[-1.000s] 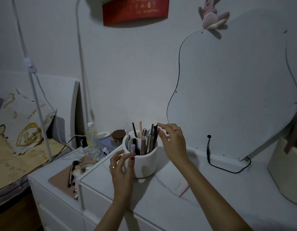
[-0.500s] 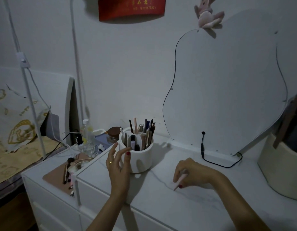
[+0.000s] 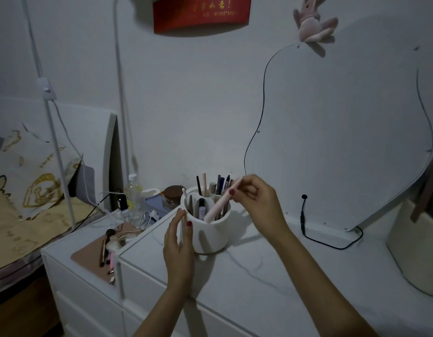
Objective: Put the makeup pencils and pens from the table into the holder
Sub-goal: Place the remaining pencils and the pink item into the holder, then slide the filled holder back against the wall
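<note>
The right hand [image 3: 255,199] is closed in a pinch on a pale pink makeup pencil [image 3: 222,203], gripping its upper half between thumb and fingertips. The pencil is tilted, upper end toward the wall, lower end down at the front rim of the white round holder [image 3: 211,233]; whether the tip is inside a compartment or just over the rim cannot be told. The left hand [image 3: 179,242] is open and holds nothing, fingers loosely extended, thumb and fingertips at the holder's left wall, apparently touching it. The holder stands on the white marble-patterned table [image 3: 271,283], near its left rear corner, and is divided inside; several pencils and pens [image 3: 216,187] stand upright in its rear compartments, a few more in front. A curved-outline mirror [image 3: 344,132] leans on the wall to the right, a black cable [image 3: 329,244] lying at its base. On the lower drawer unit to the left, a pink mat [image 3: 94,259] carries brushes.
</note>
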